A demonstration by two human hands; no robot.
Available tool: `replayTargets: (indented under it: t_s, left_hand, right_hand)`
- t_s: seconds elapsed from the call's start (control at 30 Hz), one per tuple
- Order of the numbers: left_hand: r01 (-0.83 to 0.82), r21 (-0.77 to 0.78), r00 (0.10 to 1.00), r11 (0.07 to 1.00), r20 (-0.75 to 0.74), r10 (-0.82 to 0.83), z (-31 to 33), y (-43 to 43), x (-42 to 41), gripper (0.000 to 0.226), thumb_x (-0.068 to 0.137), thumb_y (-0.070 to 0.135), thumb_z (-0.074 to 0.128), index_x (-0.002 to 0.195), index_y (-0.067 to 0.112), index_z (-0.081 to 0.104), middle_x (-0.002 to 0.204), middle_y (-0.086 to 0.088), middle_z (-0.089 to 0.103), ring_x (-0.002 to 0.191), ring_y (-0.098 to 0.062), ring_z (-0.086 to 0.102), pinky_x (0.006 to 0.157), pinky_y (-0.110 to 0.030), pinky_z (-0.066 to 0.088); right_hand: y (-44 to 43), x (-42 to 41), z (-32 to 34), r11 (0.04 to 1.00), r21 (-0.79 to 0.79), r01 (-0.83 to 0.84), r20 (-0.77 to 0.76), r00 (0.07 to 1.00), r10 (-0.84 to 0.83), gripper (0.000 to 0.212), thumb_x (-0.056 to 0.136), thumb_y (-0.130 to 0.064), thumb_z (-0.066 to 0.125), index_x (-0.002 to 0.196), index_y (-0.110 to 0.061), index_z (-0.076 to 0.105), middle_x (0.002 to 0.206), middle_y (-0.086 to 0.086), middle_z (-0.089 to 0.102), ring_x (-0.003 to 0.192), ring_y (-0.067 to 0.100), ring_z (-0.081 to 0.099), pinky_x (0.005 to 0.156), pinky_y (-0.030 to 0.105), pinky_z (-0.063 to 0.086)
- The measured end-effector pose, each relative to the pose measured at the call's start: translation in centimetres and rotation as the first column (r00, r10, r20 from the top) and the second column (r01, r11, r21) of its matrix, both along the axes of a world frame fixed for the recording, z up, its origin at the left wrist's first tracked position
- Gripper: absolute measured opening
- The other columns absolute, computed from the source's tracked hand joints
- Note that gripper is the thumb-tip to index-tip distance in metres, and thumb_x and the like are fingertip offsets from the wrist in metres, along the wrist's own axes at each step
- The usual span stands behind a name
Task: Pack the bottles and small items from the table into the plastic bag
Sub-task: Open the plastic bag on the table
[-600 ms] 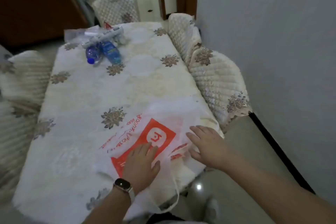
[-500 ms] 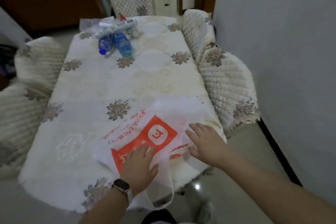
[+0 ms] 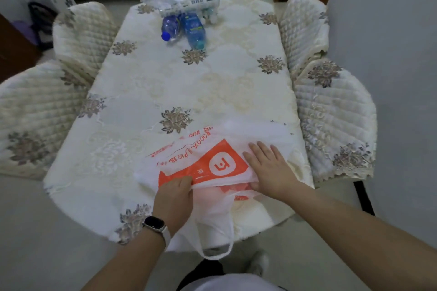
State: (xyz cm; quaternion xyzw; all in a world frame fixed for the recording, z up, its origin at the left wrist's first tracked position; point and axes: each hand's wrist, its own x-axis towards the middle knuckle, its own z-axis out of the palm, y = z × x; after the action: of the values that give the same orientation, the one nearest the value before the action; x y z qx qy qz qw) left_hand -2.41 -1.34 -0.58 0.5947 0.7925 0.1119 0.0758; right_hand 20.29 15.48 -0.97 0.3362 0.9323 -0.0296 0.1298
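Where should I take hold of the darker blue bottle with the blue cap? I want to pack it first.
Grip the blue-capped bottle around its body, coming from above on its left: it lies on its side, cap toward you, with the lighter bottle close on its right.

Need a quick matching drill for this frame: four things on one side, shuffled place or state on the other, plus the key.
Things:
1. plastic bag
2. left hand
3. right hand
4. blue-capped bottle

Places or states:
A. lying on its side at the far end of the table
B. pinching the bag's near edge
C. resting flat, fingers spread, on the bag
D. at the near table edge, handles hanging over

Pairs: 1-D, 2-B, 3-C, 4-A
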Motion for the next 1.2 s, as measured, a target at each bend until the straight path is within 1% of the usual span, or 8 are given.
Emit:
replayTargets:
  t_s: [0.07,0.2,0.37,0.5,0.6,0.73,0.87,1.2]
  left_hand:
    - [-0.029,0.057,0.999,0.998,0.040,0.026,1.1,0.9,-1.0,0.016,0.076,0.001,0.073,0.083,0.013,0.065,0.068,-0.004,0.067,0.055,-0.026,0.061,0.049,-0.030,0.045]
    - [0.024,0.207,0.999,0.978,0.041,-0.033,3.4,3.6,-3.6,0.018,0.083,0.014,0.057,0.095,0.010,0.069,0.079,-0.008,0.072,0.065,-0.031,0.067,0.053,-0.035,0.054]
    - [0.135,0.368,0.989,0.920,-0.001,-0.145,6.7,7.0,-7.0,0.039,0.082,0.030,0.039,0.100,0.010,0.067,0.082,-0.008,0.072,0.067,-0.032,0.068,0.051,-0.036,0.053]
    - [0.175,0.254,0.984,0.951,-0.069,-0.162,8.0,8.4,-8.7,0.047,0.085,0.053,0.052,0.113,0.017,0.065,0.093,-0.002,0.073,0.077,-0.029,0.069,0.057,-0.035,0.053]
    - [0.134,0.126,0.980,0.983,-0.163,-0.113,8.3,8.9,-9.2,0.050,0.078,0.059,0.069,0.116,0.026,0.064,0.092,0.004,0.073,0.077,-0.024,0.070,0.054,-0.031,0.051]
    - [0.070,0.104,0.976,0.992,-0.215,-0.046,9.2,8.9,-8.2,0.015,0.081,0.032,0.071,0.093,0.024,0.072,0.075,0.001,0.064,0.069,-0.028,0.064,0.050,-0.029,0.044]
    - [-0.087,0.197,0.995,0.977,-0.032,0.095,10.5,9.8,-6.6,0.014,0.085,0.018,0.055,0.090,0.019,0.068,0.080,-0.002,0.060,0.076,-0.029,0.057,0.058,-0.033,0.043]
    - [-0.156,-0.031,0.977,0.987,0.142,0.159,11.2,10.9,-2.8,0.014,0.091,0.035,0.056,0.102,0.026,0.057,0.088,0.003,0.065,0.079,-0.023,0.061,0.062,-0.035,0.046]
  right_hand:
    - [0.4,-0.9,0.6,0.998,0.032,0.049,-0.037,0.998,-0.048,0.095,0.080,-0.063,0.061,0.154,-0.018,0.024,0.162,0.012,0.014,0.149,0.033,0.013,0.118,0.052,0.007]
    - [2.0,-2.6,2.7,0.993,0.056,0.104,-0.080,0.992,-0.099,0.095,0.065,-0.049,0.079,0.147,-0.018,0.040,0.155,0.015,0.034,0.142,0.036,0.033,0.113,0.056,0.025]
    - [4.4,-4.7,4.8,0.975,0.013,0.224,-0.192,0.957,-0.217,0.046,0.091,-0.032,0.058,0.134,-0.015,0.051,0.158,0.005,0.030,0.149,0.026,0.016,0.119,0.052,0.002]
    - [5.8,-5.4,6.6,0.892,-0.256,0.373,-0.441,0.776,-0.451,0.015,0.093,-0.014,0.048,0.105,-0.013,0.056,0.089,0.004,0.066,0.089,0.028,0.058,0.115,0.045,0.022]
    - [6.9,-5.6,8.6,0.856,-0.378,0.352,-0.500,0.701,-0.509,0.012,0.092,-0.009,0.046,0.101,-0.012,0.052,0.076,0.008,0.061,0.073,0.033,0.054,0.074,0.042,0.045]
    - [8.9,-5.5,11.3,0.875,-0.410,0.259,-0.538,0.706,-0.461,0.019,0.089,-0.009,0.049,0.105,-0.014,0.057,0.084,0.010,0.066,0.076,0.030,0.057,0.067,0.039,0.045]
    - [10.9,-5.0,14.1,0.873,-0.453,0.179,-0.531,0.732,-0.426,0.014,0.086,-0.023,0.058,0.098,-0.019,0.064,0.080,0.000,0.065,0.075,0.022,0.059,0.067,0.034,0.048]
    - [14.2,-4.0,15.4,0.939,-0.305,0.160,-0.400,0.873,-0.279,0.015,0.082,-0.021,0.055,0.081,-0.007,0.060,0.078,0.008,0.062,0.072,0.026,0.056,0.058,0.034,0.042]
